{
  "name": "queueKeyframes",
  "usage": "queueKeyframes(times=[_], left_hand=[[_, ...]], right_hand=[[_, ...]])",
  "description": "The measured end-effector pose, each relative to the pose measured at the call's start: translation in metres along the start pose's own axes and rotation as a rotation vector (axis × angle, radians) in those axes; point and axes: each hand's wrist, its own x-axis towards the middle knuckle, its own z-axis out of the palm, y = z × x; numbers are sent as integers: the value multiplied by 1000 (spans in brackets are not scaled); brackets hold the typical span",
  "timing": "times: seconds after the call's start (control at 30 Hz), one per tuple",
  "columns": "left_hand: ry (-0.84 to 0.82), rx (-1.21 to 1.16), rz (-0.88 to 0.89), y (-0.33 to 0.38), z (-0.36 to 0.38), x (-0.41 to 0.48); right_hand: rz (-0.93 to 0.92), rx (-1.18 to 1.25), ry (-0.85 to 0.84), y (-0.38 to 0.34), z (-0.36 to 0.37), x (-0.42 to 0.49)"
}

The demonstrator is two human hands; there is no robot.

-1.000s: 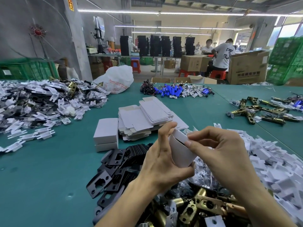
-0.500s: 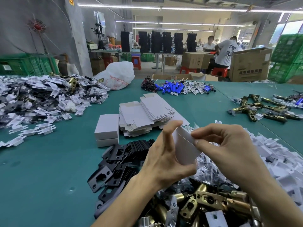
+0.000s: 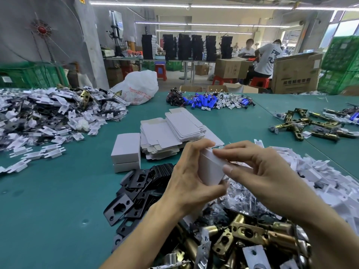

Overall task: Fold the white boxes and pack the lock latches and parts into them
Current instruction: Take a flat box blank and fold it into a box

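A small white box point(image 3: 210, 168) is held upright above the table between both hands. My left hand point(image 3: 191, 178) grips its left side, thumb below and fingers over the top edge. My right hand point(image 3: 258, 171) pinches its top right flap with thumb and forefinger. Just behind lies a stack of flat white box blanks point(image 3: 171, 135), and two folded white boxes point(image 3: 126, 152) stand stacked to the left of it. Brass lock latches point(image 3: 242, 237) lie heaped under my wrists. Black strike plates point(image 3: 139, 193) are piled at my left forearm.
White plastic parts are heaped at the right point(image 3: 318, 175) and the far left point(image 3: 48, 117). More brass latches point(image 3: 308, 127) lie far right, blue batteries point(image 3: 204, 102) and a white bag point(image 3: 138, 88) at the back. People work among cartons beyond the green table point(image 3: 48, 191).
The open flap of the box has been pressed down, so its top is flatter. My right hand's fingers have moved along the top edge; the box sits a little lower.
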Motion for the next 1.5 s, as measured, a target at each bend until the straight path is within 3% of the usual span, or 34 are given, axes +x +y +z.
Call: queueKeyframes(times=[0.07,0.2,0.4,0.63,1.1,1.3,1.5], left_hand=[[19,-3,12,1,-1,1],[23,-19,19,6,-7,5],[20,-14,17,13,-11,9],[9,-19,8,13,-13,10],[66,12,-15,6,-10,9],[50,114,-12,12,-15,8],[70,218,26,13,-17,5]], right_hand=[[-19,42,-7,3,0,1],[-42,278,166,5,0,2],[-218,122,255,4,6,5],[-305,25,205,6,6,5],[-190,-78,120,13,15,4],[-106,136,94,15,15,6],[-76,54,113,13,14,2]])
